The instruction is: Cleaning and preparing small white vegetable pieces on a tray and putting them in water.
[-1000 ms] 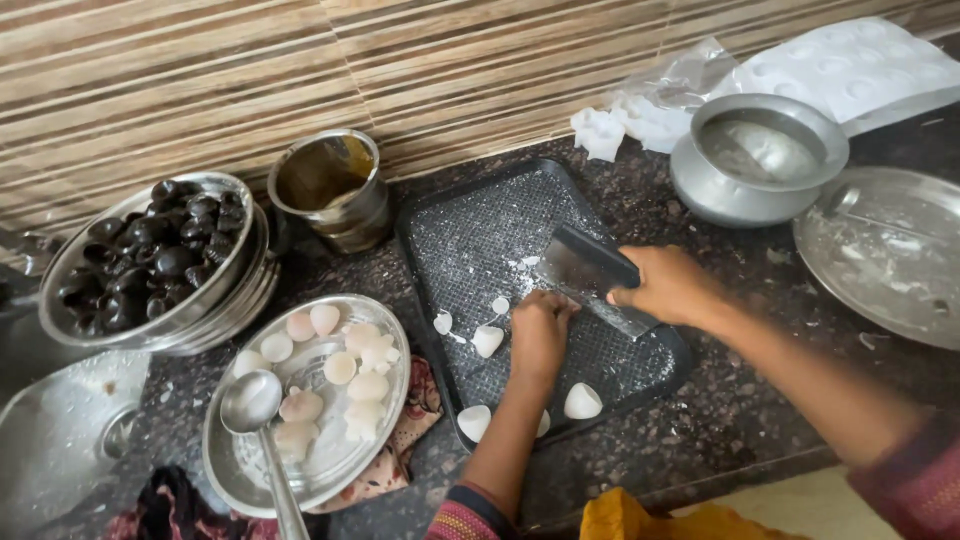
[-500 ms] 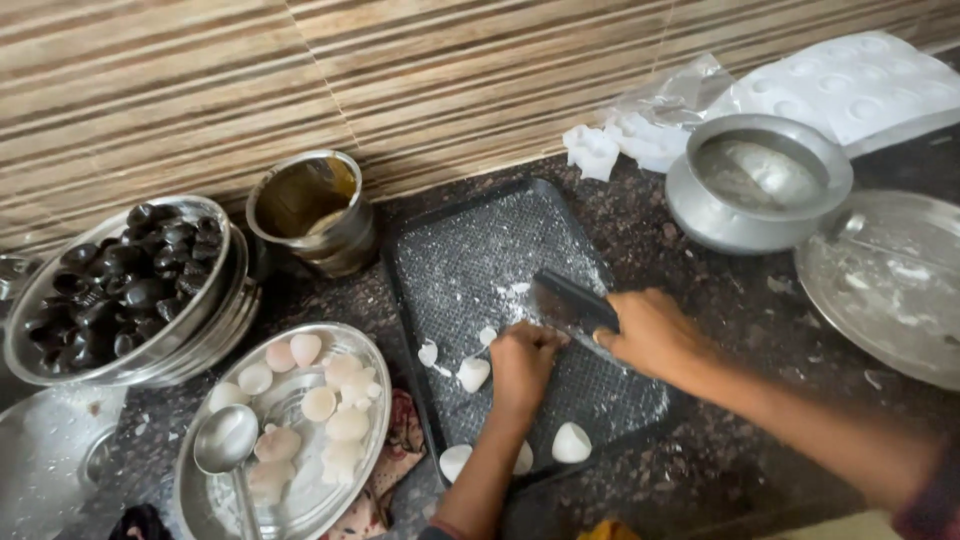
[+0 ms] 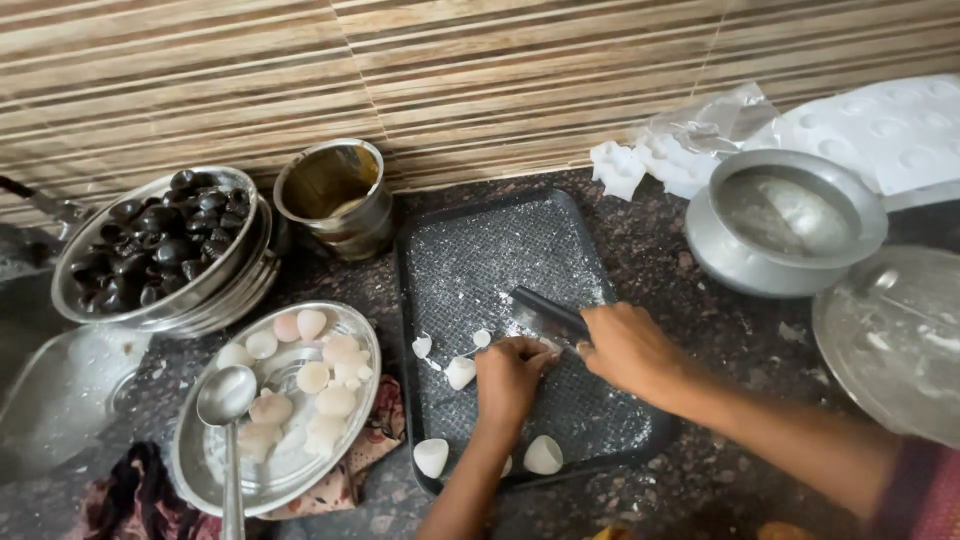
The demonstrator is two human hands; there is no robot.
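On the dark tray, left-hand fingers touch the knife.

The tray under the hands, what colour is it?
The tray is dark grey to black, dusted with white specks, as the head view shows.

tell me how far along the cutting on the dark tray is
Done: pale peeled pieces fill the round steel plate. In hand: right hand works a knife on a piece under the left hand. Left: white pieces on the dark textured tray.
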